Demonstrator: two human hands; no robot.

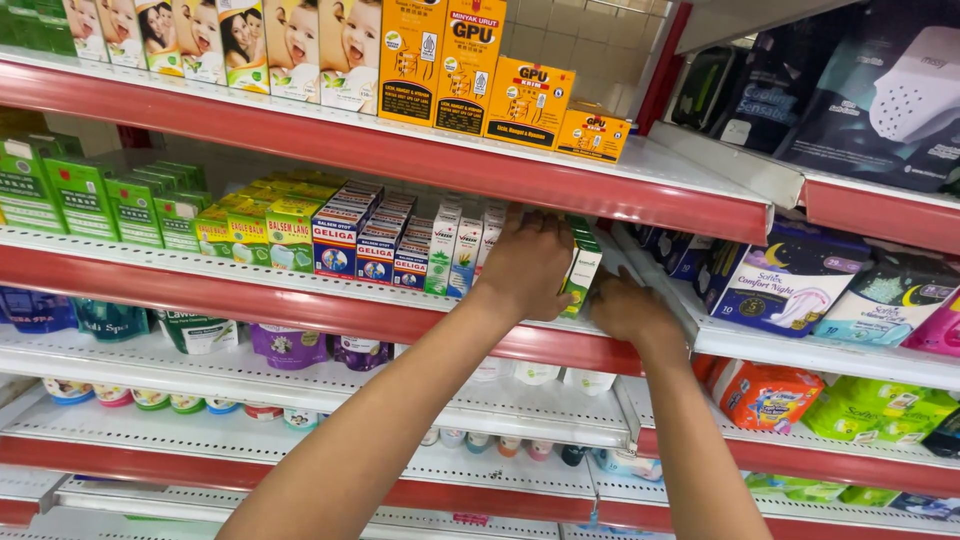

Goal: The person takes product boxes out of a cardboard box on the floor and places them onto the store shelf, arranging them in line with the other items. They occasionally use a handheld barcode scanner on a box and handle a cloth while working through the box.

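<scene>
My left hand (528, 258) reaches onto the second shelf (300, 300) and grips a small green and white box (580, 272) at the right end of a row of boxes. My right hand (628, 308) is just to the right of it, fingers curled against the lower side of the same box. To the left of my left hand stand tall white and green boxes (452, 250), then red, white and blue boxes (372, 238), then yellow-green boxes (262, 222).
Orange boxes (500, 85) and cartons with baby pictures (250, 45) line the top shelf. Dark green boxes (85, 195) stand at far left. Soft packs of pads (800, 280) fill the right-hand shelves. Pouches and small jars (180, 400) sit on lower shelves.
</scene>
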